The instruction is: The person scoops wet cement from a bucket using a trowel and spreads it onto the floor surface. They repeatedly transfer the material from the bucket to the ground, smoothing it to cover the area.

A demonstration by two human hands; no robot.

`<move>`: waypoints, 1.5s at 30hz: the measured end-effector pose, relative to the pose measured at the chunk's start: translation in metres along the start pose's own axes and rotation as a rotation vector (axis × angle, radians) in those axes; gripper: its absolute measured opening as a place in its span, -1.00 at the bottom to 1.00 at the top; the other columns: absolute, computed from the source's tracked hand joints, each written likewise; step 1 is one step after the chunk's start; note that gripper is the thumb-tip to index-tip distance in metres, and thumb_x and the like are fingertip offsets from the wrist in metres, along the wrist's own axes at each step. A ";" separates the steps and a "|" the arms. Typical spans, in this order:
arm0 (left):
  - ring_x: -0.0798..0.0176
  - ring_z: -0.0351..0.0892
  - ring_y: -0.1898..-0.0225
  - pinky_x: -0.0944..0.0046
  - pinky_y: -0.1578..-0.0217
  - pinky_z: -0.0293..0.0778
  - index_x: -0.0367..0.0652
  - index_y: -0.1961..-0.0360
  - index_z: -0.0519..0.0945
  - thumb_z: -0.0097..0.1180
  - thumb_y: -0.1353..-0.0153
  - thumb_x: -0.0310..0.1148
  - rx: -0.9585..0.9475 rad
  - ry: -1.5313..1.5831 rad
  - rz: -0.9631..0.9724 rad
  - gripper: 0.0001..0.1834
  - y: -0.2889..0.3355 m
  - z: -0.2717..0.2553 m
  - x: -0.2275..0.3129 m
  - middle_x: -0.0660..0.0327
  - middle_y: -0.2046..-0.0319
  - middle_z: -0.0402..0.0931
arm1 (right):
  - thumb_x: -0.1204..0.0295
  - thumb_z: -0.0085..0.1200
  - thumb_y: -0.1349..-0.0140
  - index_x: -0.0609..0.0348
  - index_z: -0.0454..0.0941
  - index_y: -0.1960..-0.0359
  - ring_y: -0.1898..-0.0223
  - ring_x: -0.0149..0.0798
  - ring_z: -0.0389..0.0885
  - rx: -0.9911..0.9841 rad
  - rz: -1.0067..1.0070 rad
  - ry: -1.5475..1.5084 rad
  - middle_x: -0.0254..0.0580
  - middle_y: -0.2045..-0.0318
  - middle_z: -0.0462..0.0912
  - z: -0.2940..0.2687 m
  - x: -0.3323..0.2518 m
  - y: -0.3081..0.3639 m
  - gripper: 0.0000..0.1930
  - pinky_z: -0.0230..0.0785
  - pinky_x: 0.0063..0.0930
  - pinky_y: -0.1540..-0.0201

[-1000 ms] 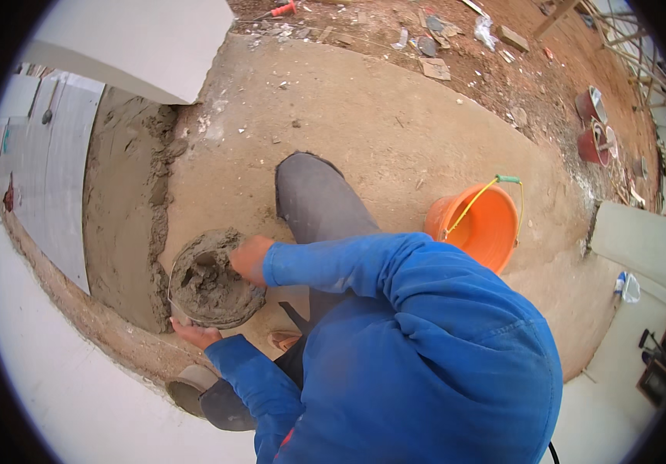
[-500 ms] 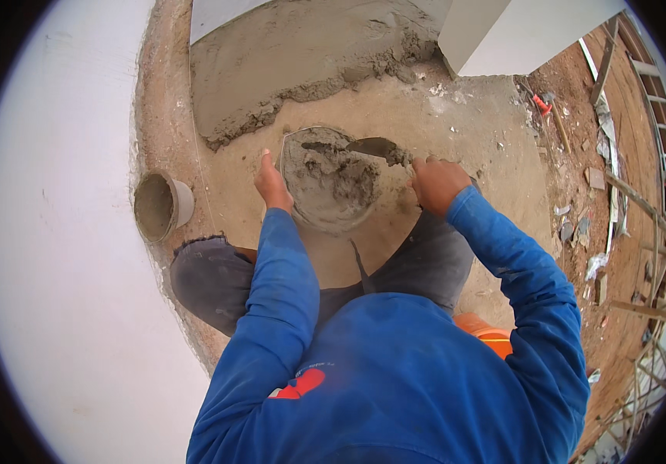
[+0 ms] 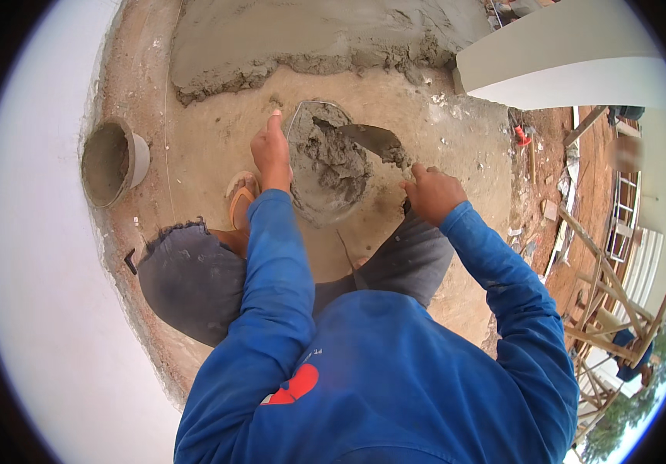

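Note:
A round bucket of wet grey mortar stands on the floor before me. My left hand is closed against its left side, with some fingers hidden. In my right hand is the handle of a trowel, mostly covered by my fingers. The trowel's dark blade reaches over the bucket's right rim, its tip at the mortar and clumps stuck near the handle end. Beyond the bucket spreads a bed of wet mortar with a rough near edge.
A second bucket, mortar-stained inside, lies tilted by the white wall at left. A string runs along the floor there. A pale column rises at far right. Beyond are a red-headed tool, timber framing and a person.
The view has shifted, bringing more of the right side into sight. My right hand has lowered slightly relative to the bucket, and the trowel blade tilts more. The left hand remains at the bucket.

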State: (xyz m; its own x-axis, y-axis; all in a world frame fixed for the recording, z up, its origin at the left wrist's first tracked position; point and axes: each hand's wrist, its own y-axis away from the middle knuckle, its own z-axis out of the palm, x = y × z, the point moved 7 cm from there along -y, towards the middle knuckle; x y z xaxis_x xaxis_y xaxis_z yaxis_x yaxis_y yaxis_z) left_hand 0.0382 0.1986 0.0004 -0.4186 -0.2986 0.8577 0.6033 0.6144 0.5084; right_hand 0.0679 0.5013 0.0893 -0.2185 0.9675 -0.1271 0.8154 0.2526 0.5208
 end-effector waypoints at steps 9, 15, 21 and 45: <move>0.35 0.18 0.61 0.16 0.56 0.14 -0.16 0.77 0.25 0.19 -0.17 -0.05 -0.067 -0.064 -0.022 -0.44 0.013 0.026 -0.008 0.30 0.72 0.21 | 0.02 -0.02 -0.32 0.35 0.54 0.19 0.18 0.27 0.60 -0.042 0.000 -0.370 0.29 0.31 0.62 0.109 0.009 -0.057 -0.49 0.42 -0.04 0.11; 0.33 0.18 0.58 0.15 0.52 0.16 -0.21 0.74 0.28 0.16 -0.19 -0.05 -0.021 -0.055 0.003 -0.45 0.003 0.002 0.000 0.28 0.68 0.26 | 0.00 0.01 -0.30 0.37 0.53 0.25 0.19 0.28 0.58 -0.068 -0.050 -0.560 0.32 0.34 0.60 0.104 -0.006 -0.027 -0.48 0.38 -0.03 0.12; 0.38 0.13 0.56 0.18 0.51 0.11 -0.17 0.72 0.26 0.09 -0.24 -0.05 -0.038 0.040 0.049 -0.46 -0.001 0.003 0.001 0.33 0.67 0.21 | 0.05 0.04 -0.31 0.37 0.56 0.24 0.32 0.16 0.61 0.063 -0.091 -0.697 0.23 0.45 0.60 0.105 -0.044 -0.051 -0.51 0.39 -0.11 0.23; 0.15 0.46 0.13 0.20 0.05 0.35 -0.44 0.19 0.48 -0.10 -0.30 0.12 -0.148 0.168 -0.084 -0.35 -0.063 -0.021 -0.058 -0.01 0.18 0.49 | 0.08 0.05 -0.34 0.25 0.55 0.30 0.61 -0.41 0.50 -0.064 0.180 -1.403 -0.29 0.62 0.48 0.103 -0.054 0.022 -0.60 0.38 -0.43 0.53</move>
State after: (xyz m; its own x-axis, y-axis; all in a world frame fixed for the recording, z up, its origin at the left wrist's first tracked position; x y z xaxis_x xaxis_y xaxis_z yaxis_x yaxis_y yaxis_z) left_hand 0.0385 0.1618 -0.0799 -0.3597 -0.4693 0.8064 0.6691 0.4727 0.5735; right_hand 0.1526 0.4557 0.0208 0.6213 0.2017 -0.7572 0.7412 0.1623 0.6514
